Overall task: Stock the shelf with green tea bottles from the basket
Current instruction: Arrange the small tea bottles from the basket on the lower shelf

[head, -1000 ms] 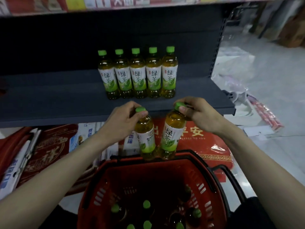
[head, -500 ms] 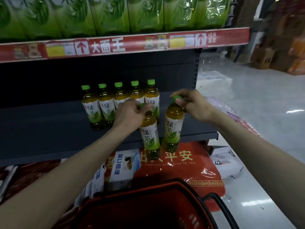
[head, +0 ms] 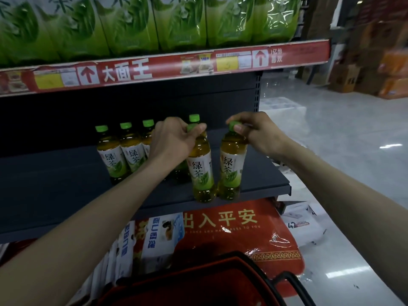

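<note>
My left hand (head: 171,140) grips the green cap of one green tea bottle (head: 201,171). My right hand (head: 256,131) pinches the cap of a second green tea bottle (head: 230,171). Both bottles hang upright, side by side, at the front edge of the dark grey shelf (head: 66,191). Behind them a row of green tea bottles (head: 122,153) stands on the shelf, partly hidden by my left hand. The red basket (head: 198,286) shows only its rim and black handle at the bottom.
A red price strip (head: 165,67) fronts the shelf above, which holds green packages (head: 132,23). A red mat (head: 231,233) and boxed goods (head: 159,237) lie under the shelf. Cardboard boxes (head: 353,78) stand far right on the shiny floor.
Both hands lifted their bottles out of the basket and up to the shelf's front edge. My view tilted up, so the basket's inside has dropped out of sight.
</note>
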Demonstrator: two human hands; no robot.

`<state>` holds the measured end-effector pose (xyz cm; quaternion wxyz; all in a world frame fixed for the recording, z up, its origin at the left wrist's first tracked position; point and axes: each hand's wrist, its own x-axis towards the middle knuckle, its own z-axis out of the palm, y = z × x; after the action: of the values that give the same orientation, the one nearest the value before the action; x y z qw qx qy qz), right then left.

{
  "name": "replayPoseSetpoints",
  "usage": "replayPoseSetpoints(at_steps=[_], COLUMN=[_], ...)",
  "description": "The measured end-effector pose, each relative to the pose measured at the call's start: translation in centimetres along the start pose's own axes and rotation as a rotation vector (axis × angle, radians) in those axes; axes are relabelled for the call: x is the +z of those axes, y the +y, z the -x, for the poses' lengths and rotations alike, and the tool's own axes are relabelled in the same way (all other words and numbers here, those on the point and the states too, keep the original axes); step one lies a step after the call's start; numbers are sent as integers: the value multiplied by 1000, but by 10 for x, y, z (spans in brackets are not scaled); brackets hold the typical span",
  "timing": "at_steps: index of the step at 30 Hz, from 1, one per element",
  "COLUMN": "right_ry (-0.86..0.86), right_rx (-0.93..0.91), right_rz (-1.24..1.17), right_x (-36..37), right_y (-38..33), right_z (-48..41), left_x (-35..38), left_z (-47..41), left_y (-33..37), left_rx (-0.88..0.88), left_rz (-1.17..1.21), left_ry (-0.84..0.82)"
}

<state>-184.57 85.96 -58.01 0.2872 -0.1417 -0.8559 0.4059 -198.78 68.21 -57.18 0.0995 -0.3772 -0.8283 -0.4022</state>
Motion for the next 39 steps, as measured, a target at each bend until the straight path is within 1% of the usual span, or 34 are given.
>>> replayPoseSetpoints(at_steps=[4, 7, 14, 18, 22, 24, 26, 28, 31, 33, 35, 39], right_ry=[44, 18, 16, 33, 2, 6, 51, 146, 262, 328, 354, 404], right_rx=[-10, -32, -79, -66, -19, 23, 90, 157, 229, 252, 271, 355], right_rz=[55, 76, 19, -63, -276, -308, -313, -294, -219, -146, -61, -118], right_x=[5, 11, 16, 21, 35, 52, 73, 92, 111, 118, 120, 110], right_y=[3, 7, 19, 21, 29, 42, 60, 79, 91, 98, 100, 101], right_z=[-10, -14, -16, -9, 13, 25, 36, 47, 65, 70, 68, 62], left_x=[13, 28, 47, 59, 65, 70, 79, 90, 100, 105, 110, 122], left_z=[-8, -8, 0, 9, 25, 44, 60, 72, 81, 82, 80, 74], left_y=[9, 10, -9, -16, -28, -38, -51, -68, -82, -84, -84, -79], left_rx=[1, 12, 90, 87, 62, 36, -18, -82, -159, -169, -167, -174], left_rz=[-64, -132, -158, -64, 200, 333, 372, 319, 287, 299, 310, 307], left_ry=[29, 50, 104, 67, -63, -139, -215, -239, -199, -161, -142, -134])
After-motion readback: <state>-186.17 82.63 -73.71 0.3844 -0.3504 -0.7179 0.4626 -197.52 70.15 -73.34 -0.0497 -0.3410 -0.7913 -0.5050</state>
